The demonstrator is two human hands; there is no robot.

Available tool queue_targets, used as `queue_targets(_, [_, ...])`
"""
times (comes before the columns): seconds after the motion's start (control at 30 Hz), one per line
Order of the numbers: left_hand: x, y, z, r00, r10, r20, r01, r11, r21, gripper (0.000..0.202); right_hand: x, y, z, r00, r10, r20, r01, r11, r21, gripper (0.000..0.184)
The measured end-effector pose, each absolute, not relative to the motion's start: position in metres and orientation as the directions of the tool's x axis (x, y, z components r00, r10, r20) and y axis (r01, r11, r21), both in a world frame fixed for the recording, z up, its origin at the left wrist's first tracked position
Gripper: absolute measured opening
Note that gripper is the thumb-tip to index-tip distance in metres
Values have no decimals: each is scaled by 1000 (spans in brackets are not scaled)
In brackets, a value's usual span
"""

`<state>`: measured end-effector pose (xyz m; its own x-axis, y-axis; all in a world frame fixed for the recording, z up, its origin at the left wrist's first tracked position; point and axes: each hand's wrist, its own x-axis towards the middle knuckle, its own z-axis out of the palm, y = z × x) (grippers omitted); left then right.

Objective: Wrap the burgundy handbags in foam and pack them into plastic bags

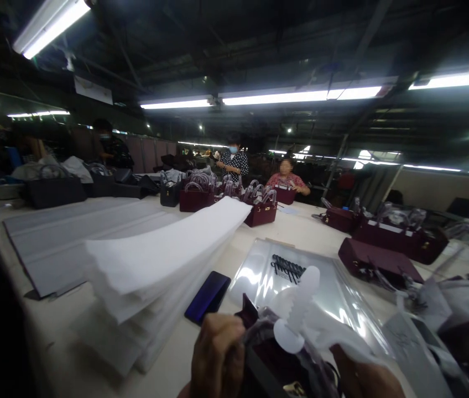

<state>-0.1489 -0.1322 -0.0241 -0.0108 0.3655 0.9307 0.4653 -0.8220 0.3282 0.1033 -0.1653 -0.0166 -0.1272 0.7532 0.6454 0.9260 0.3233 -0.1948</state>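
Observation:
My left hand [217,356] is at the bottom centre, fingers curled around the plastic-wrapped handle [259,326] of a dark maroon handbag [278,365] right in front of me. My right hand [363,376] is at the bottom right, only partly in view, pinching white foam wrapping [298,309] that stands up in a roll over the bag. Its fingertips are hidden by the foam.
A thick stack of white foam sheets [155,265] lies to the left, a dark phone [208,297] beside it. Clear plastic bags [334,293] lie ahead. Maroon handbags [378,262] cover the long table [27,331]. Other people [286,179] work at the far end.

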Motion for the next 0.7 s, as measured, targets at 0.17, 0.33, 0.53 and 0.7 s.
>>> queue_targets(0.17, [-128,-158,1,371,304,877,470,-876,105,43,126,-147,20,-348,824,448,841,485,-238,27])
queue_targets(0.33, [-109,-165,13,376,526,763,634,-747,202,37,113,-139,38,-503,795,338,766,592,-251,37])
queue_targets(0.53, [-99,-165,10,355,620,700,609,-722,330,15,86,-134,54,-629,715,305,697,692,-186,37])
queue_targets(0.7, [-99,-165,10,297,584,755,507,-767,394,13,89,-170,43,-309,796,520,886,440,-146,44])
